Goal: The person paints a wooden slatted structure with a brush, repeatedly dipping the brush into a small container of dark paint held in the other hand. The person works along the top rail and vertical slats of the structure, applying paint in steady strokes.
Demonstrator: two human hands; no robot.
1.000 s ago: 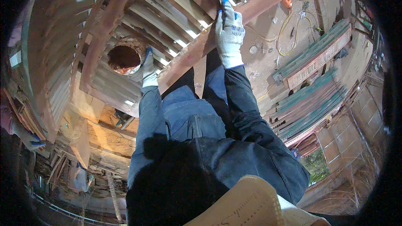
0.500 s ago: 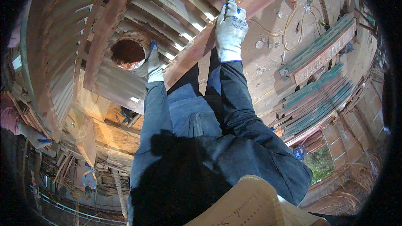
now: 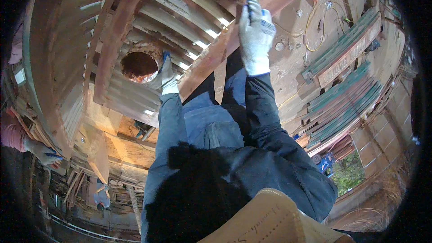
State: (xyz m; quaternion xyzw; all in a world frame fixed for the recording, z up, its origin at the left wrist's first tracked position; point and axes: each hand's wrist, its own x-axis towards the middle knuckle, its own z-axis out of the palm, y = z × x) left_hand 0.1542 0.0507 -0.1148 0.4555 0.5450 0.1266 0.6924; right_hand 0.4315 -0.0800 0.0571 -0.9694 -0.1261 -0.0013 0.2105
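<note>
A round can [image 3: 140, 65] with a crusted, paint-smeared rim and reddish-brown insides is held in my left hand [image 3: 168, 75]. This hand wears a white knit glove with blue fingertips, its thumb along the can's near side. My right hand [image 3: 258, 38], gloved alike, is closed with its fingertips at the reddish-brown edge board [image 3: 211, 54] of a slatted wooden panel [image 3: 175, 13]. A small pale tip shows by those fingertips; the rest of what it grips is hidden. The can is over the panel's slats.
Stacked green and brown slatted panels [image 3: 344, 101] lie on the floor at right, near a yellow cord [image 3: 307, 36]. Another person's gloved hand [image 3: 42, 150] is at far left, by a second slatted panel [image 3: 45, 63]. Light timber [image 3: 128, 148] stands below the can.
My right hand has turned slightly at the wrist and shifted a little right along the board. The can stays in my left hand; the whole view has shifted slightly.
</note>
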